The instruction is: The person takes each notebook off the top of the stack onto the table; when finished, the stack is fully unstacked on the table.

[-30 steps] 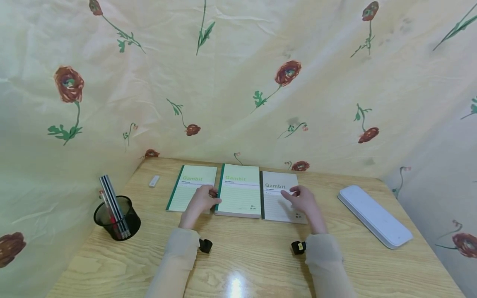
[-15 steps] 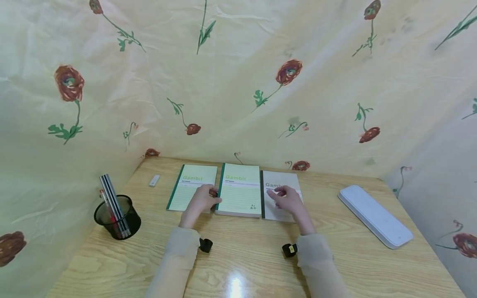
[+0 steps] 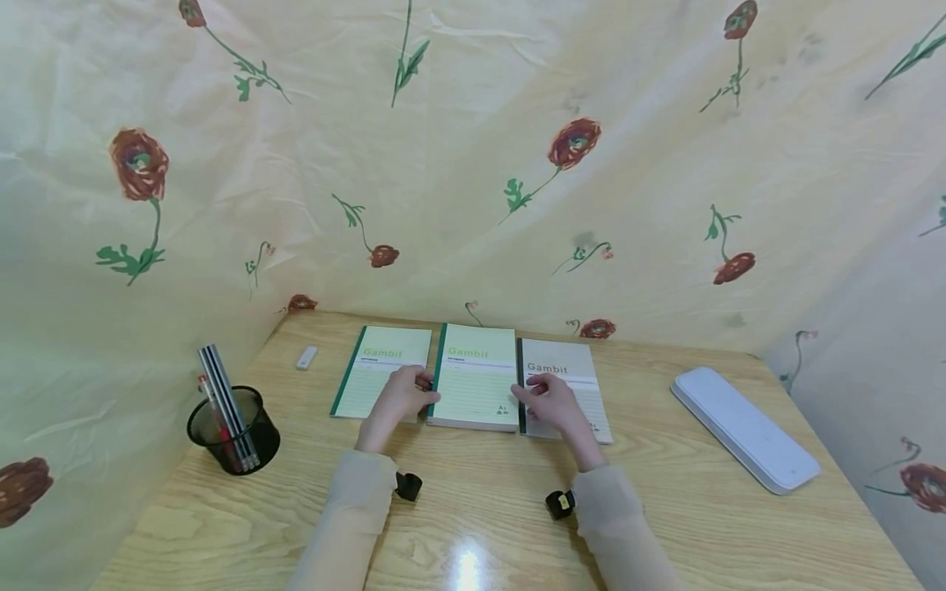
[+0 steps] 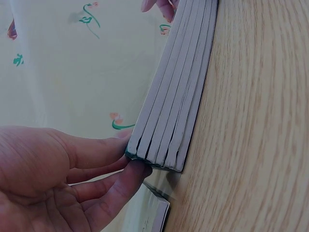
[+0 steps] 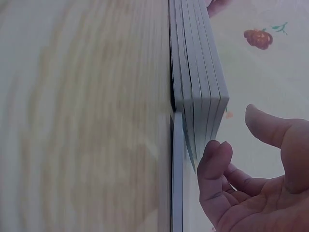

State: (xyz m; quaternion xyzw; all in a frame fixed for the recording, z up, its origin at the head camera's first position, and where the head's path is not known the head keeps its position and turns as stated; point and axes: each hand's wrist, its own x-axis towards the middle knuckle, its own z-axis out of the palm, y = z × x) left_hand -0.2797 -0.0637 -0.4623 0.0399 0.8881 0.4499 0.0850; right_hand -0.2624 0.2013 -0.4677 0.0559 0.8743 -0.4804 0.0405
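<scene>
A stack of several notebooks (image 3: 476, 373), with a pale green top cover and green spine, lies in the middle of the desk. My left hand (image 3: 401, 392) holds its spine edge near the front corner; in the left wrist view the thumb lies by the top cover and the fingertips (image 4: 140, 171) touch the spine. Beside the opposite edge is my right hand (image 3: 553, 402), over a grey notebook (image 3: 572, 361) with a dark spine. In the right wrist view its thumb and bent fingers stand apart, with a gap to the stack. Another green-spined notebook (image 3: 384, 361) lies left, partly hidden by my left hand.
A black mesh pen cup (image 3: 235, 443) with pencils stands at the left, and a small white eraser (image 3: 306, 358) lies behind it. On the right is a long white case (image 3: 742, 427). A flowered cloth (image 3: 473, 164) hangs behind the wooden desk (image 3: 473, 501).
My right hand has moved left across the grey notebook to the right edge of the middle stack. The left hand has stayed at the spine, and the notebooks have not visibly moved.
</scene>
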